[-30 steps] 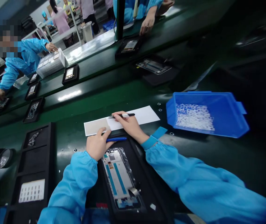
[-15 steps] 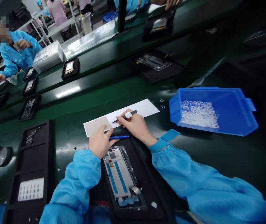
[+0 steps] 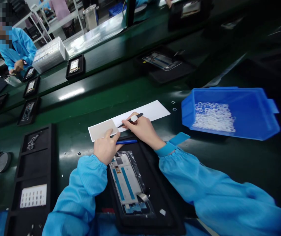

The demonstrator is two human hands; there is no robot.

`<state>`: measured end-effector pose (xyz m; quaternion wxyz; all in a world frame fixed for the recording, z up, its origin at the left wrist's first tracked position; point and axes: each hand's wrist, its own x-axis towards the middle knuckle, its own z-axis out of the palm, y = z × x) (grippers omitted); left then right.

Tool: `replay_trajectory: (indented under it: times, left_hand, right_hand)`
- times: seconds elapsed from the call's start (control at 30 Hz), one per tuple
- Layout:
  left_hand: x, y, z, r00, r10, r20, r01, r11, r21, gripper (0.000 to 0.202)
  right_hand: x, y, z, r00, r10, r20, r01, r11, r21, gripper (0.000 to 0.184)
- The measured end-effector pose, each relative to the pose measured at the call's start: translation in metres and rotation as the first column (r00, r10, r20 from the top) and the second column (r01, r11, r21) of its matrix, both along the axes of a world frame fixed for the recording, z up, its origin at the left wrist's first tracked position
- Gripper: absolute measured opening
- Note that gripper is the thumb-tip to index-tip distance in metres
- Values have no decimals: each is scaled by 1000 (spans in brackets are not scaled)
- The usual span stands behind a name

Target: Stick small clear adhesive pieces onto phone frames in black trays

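My right hand (image 3: 142, 129) is closed on black tweezers (image 3: 130, 120), whose tips touch a long white sheet (image 3: 152, 110) lying on the green belt. My left hand (image 3: 105, 149) is closed around a blue pen-like tool (image 3: 127, 142), and one of its fingers presses the sheet's grey left end (image 3: 100, 129). Just below both hands, a phone frame (image 3: 128, 183) with blue strips lies in a black tray (image 3: 159, 203).
A blue bin (image 3: 244, 123) with small white rings stands at the right. A black compartment tray (image 3: 35, 170) with small parts lies at the left. More phone trays (image 3: 163, 62) ride the far belt. A person in blue (image 3: 19, 49) works at the far left.
The tweezers have tilted from lying flat to pointing down-left onto the sheet. My left hand has stayed on the sheet's grey end. The view has shifted slightly.
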<state>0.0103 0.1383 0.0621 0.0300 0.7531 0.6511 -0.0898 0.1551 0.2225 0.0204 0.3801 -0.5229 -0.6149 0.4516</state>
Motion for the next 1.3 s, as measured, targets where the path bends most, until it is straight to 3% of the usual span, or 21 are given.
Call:
replay_trajectory:
  times: [0.1,0.3,0.43,0.5,0.57,0.63,0.7,0.8,0.97,1.1,1.3]
  left_hand:
    - [0,0,2,1000,10,-17,-10,1000,-20,45]
    - [1,-1,1,1000,24,10,-24,1000,-14,45]
    - [-11,-4,1,975,63,212,-67,998,8,40]
    - [-23,-7,1,908,94,409,-136,988,73,34]
    - [-33,-10,3,790,137,598,-223,972,71,28]
    - [-39,-12,4,670,214,710,-234,970,-72,26]
    - [-39,-13,5,609,307,731,-156,950,-269,26]
    - [-35,-12,6,639,364,677,-49,898,-437,28]
    - [-33,-6,7,729,313,609,37,870,-492,26]
    - [-35,-4,7,730,313,608,54,859,-508,25]
    - [-33,-5,8,736,320,597,39,860,-509,23]
  right_hand:
    - [0,0,-2,1000,-9,-20,9,1000,-11,16]
    - [-1,5,-7,972,-74,-224,61,996,-65,27]
    - [13,-8,-2,919,-180,-350,158,983,-90,37]
    - [22,-25,4,887,-223,-405,189,974,-123,40]
    - [30,-47,9,898,-194,-395,144,978,-153,41]
    - [33,-68,14,940,-102,-326,49,985,-167,40]
    - [33,-82,16,966,-22,-257,-19,988,-153,37]
    - [30,-90,16,991,46,-129,-57,995,-82,32]
    - [26,-91,14,988,101,115,-110,991,78,27]
    - [23,-96,14,983,89,160,-113,982,151,25]
    - [21,-99,15,981,78,176,-106,982,158,24]
